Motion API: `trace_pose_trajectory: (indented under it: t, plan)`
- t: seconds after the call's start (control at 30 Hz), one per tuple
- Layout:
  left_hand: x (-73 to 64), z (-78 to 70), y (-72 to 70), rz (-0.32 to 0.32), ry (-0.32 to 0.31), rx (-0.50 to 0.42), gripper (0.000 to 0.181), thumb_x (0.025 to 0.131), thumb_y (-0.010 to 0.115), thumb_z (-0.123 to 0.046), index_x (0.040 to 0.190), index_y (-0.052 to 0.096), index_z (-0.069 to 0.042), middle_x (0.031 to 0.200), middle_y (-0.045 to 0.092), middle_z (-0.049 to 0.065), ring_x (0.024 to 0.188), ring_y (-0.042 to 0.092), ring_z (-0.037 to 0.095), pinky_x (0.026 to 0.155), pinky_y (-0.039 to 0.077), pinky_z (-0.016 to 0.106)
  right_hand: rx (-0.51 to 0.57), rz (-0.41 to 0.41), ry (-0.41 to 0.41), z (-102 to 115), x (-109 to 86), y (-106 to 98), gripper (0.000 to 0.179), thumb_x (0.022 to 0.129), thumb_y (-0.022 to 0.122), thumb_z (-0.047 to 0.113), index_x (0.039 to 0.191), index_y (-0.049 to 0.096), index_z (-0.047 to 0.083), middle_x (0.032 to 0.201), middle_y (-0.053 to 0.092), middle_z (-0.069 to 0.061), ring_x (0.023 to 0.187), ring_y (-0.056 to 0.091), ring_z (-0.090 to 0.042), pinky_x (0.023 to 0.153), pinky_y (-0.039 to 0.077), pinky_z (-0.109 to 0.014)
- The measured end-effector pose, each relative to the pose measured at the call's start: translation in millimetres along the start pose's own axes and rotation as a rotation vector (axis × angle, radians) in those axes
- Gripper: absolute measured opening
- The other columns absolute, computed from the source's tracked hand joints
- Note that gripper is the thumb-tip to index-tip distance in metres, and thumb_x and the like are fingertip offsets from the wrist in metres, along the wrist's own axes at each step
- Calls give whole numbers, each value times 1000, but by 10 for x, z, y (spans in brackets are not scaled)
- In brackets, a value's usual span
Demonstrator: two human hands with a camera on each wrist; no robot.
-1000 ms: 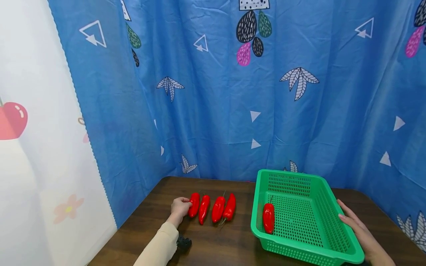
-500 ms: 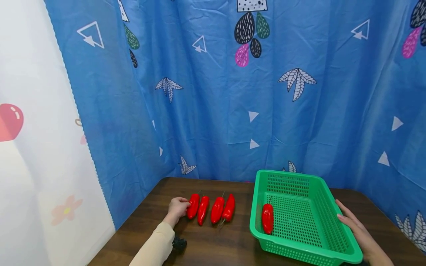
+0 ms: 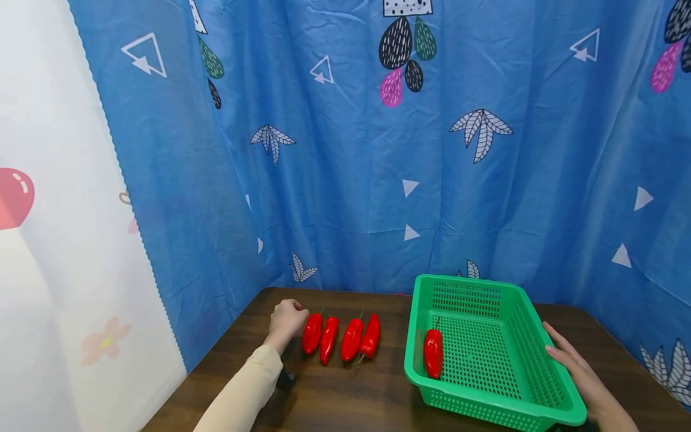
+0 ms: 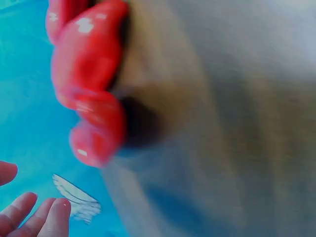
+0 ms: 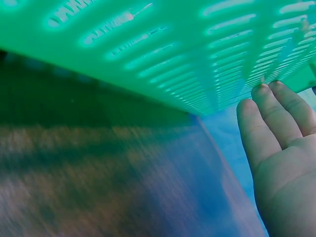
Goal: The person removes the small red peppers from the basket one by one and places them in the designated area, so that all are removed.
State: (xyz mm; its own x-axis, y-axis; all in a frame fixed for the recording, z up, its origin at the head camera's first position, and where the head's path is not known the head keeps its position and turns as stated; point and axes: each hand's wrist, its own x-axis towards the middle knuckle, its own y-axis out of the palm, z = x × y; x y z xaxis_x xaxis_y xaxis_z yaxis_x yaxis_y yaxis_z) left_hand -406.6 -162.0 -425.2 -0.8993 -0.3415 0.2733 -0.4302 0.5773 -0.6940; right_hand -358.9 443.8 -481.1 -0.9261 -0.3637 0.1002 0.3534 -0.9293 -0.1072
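Note:
Several red peppers lie side by side on the brown table in the head view. My left hand (image 3: 288, 318) hovers at the upper left of the leftmost red pepper (image 3: 312, 333). In the left wrist view its fingers (image 4: 54, 217) are loosely bent, with a gap to the thumb and nothing held; the red peppers (image 4: 89, 64) are blurred and apart from it. My right hand (image 3: 574, 366) rests against the right outer side of a green plastic basket (image 3: 496, 408). Its fingers (image 5: 266, 118) look nearly straight in the right wrist view. One red pepper (image 3: 433, 354) lies inside the basket, along its left wall.
The dark wooden table (image 3: 345, 396) ends at a blue patterned curtain (image 3: 345, 210) behind. A white curtain (image 3: 81, 270) hangs on the left. A small dark object (image 3: 286, 379) shows beside the left sleeve.
My left hand has drawn up and slightly left, away from the leftmost pepper it was touching. The peppers keep their places. The right hand stays on the basket; the view shifted slightly.

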Motion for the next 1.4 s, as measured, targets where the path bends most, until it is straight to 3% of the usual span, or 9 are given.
trace_pose_trajectory:
  t: [0.4, 0.63, 0.77, 0.9, 1.03, 1.13, 1.27, 1.33, 1.4]
  plan:
    - [-204, -824, 55, 103, 244, -94, 16, 84, 71, -20, 93, 73, -6, 93, 73, 9, 79, 64, 23, 76, 56, 42, -17, -57, 61, -6, -21, 7, 61, 111, 18, 35, 155, -24, 32, 138, 12, 35, 99, 45, 25, 82, 52, -22]
    - [-359, -1258, 147, 229, 343, -112, 20, 87, 72, -21, 99, 73, -5, 99, 73, 9, 86, 67, 22, 79, 58, 40, -14, -87, 118, -6, -23, 15, 63, 111, 21, 39, 156, -22, 31, 156, -14, 24, 96, 43, 26, 82, 52, -24]
    - [-427, -1435, 193, 305, 356, -123, 27, 89, 72, -23, 107, 72, -3, 107, 73, 9, 96, 67, 24, 84, 59, 41, -2, -86, 130, -7, -14, 19, 63, 111, 21, 40, 156, -22, 32, 159, -18, 20, 96, 45, 24, 82, 52, -25]
    - [-467, -1615, 215, 365, 356, -144, 30, 89, 72, -25, 109, 71, -4, 110, 71, 8, 98, 66, 23, 84, 59, 40, -62, -79, 86, -5, -1, 19, 62, 111, 21, 38, 156, -21, 31, 153, -8, 30, 100, 40, 27, 82, 50, -23]
    - [-490, -1859, 256, 411, 369, -165, 30, 89, 72, -28, 109, 71, -7, 111, 71, 7, 98, 66, 21, 81, 58, 37, -140, -95, 48, 19, 8, 14, 61, 111, 20, 36, 157, -19, 32, 140, 2, 39, 145, 18, 7, 87, 46, -30]
    - [-523, -2072, 293, 447, 378, -157, 27, 89, 72, -30, 107, 71, -9, 108, 69, 3, 93, 63, 15, 76, 57, 33, -162, -111, 42, 31, 7, 16, 60, 111, 20, 36, 157, -18, 32, 138, 5, 39, 149, 12, 1, 88, 46, -33]
    - [-581, -2312, 375, 538, 355, -118, 27, 91, 72, -28, 72, 58, -14, 69, 52, -4, 60, 47, 10, 55, 45, 27, -166, -118, 38, 34, 2, 32, 59, 111, 19, 35, 157, -18, 32, 139, 3, 37, 133, 17, 19, 87, 46, -28]
    - [-607, -2400, 431, 589, 336, -90, 41, 92, 71, -28, 62, 45, -16, 59, 36, -5, 49, 37, 11, 50, 43, 26, -159, -120, 38, 43, 5, 44, 59, 111, 19, 35, 158, -18, 32, 139, 2, 37, 148, 0, 5, 94, 45, -37]
    - [-635, -2470, 485, 632, 309, -97, 40, 91, 73, -27, 62, 48, -17, 57, 36, -4, 47, 39, 12, 52, 51, 29, -144, -126, 40, 54, 9, 56, 60, 111, 20, 34, 158, -17, 32, 139, 0, 37, 154, -17, -28, 101, 39, -53]
